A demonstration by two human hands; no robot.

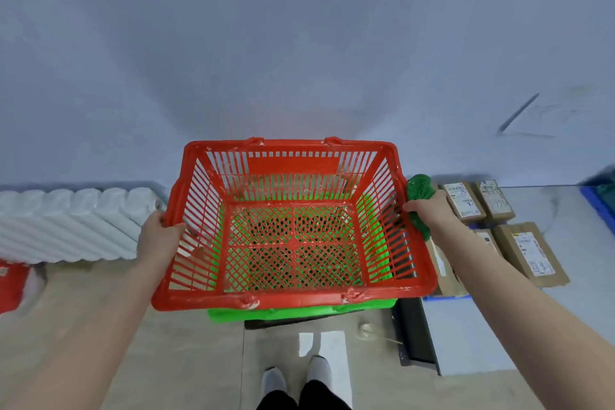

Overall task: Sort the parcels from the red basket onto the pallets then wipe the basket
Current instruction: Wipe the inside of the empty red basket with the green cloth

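- Two hands are holding the red basket [289, 145] by its side rims, directly above a green basket [299, 311] that is showing through the mesh bottom; I cannot tell whether the two baskets are touching.
- Left hand [159, 236] is gripping the left rim, thumb hooked inside, fingers curled round the outside.
- Right hand [429, 213] is gripping the right rim, thumb curled over the edge, while a bunched green cloth [420, 188] is being pressed between the palm and the basket's outer wall.
- No parcel is lying inside the red basket.
- Several brown parcels [466, 201] are lying flat to the right, labels up, some of them near the front edge of a blue pallet [446, 297].
- White ridged rolls [66, 223] are lying on the floor to the left.
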